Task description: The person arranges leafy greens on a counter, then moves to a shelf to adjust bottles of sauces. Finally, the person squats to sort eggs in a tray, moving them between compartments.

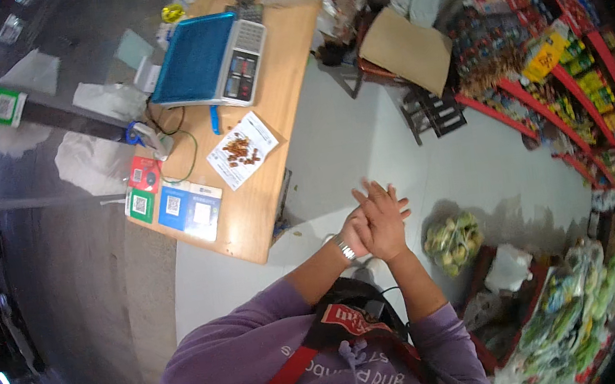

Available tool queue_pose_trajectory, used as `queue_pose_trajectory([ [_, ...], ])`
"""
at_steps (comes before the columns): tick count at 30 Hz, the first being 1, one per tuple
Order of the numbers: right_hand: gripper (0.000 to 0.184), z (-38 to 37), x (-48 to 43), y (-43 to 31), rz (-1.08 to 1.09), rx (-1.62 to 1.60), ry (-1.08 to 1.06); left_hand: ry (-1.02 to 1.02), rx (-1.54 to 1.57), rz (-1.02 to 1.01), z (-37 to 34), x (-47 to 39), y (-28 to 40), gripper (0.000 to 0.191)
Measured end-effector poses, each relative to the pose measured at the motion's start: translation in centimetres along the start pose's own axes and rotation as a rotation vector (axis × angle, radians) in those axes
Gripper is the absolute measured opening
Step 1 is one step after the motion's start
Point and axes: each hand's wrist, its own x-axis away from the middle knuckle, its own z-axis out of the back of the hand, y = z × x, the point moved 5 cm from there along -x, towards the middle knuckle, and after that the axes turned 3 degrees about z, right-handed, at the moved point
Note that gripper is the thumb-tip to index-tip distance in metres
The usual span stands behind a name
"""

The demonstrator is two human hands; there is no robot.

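Note:
In front of my body, above the floor, my two bare hands are pressed together. My right hand lies over my left hand and hides much of its palm. Fingertips of both stick out past each other, spread somewhat, with nothing seen between them. A metal-band watch circles my left wrist. Left of the hands stands a wooden counter. On it lies a printed paper sheet with small brown pieces heaped on it. Behind the sheet sits a digital weighing scale with a blue tray.
Payment-code cards lie on the counter's front corner. A bag of green vegetables rests on the floor at right. A chair holding cardboard, snack shelves and bagged leafy vegetables line the right side.

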Motion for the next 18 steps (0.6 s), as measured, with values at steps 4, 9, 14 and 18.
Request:
queue_pose_trajectory([
  [4,0.057,-2.4,2.8,7.5,-0.570,-0.272,-0.117,0.004,-0.152,-0.073,-4.7,5.5,3.1,0.069],
  [9,0.073,-3.7,5.4,1.6,-0.914,-1.914,-0.062,0.133,-1.714,-0.671,-10.5,7.2,4.1,0.048],
  [14,0.061,3.0,3.6,-5.4,-0.764,-1.719,0.110,0.350,-2.045,-0.947,-8.3,4.8,6.1,0.037],
  [18,0.049,9.9,3.0,-7.9,-0.071,-0.942,0.221,0.360,-0.894,-0.273,-3.2,0.2,4.2,0.033],
])
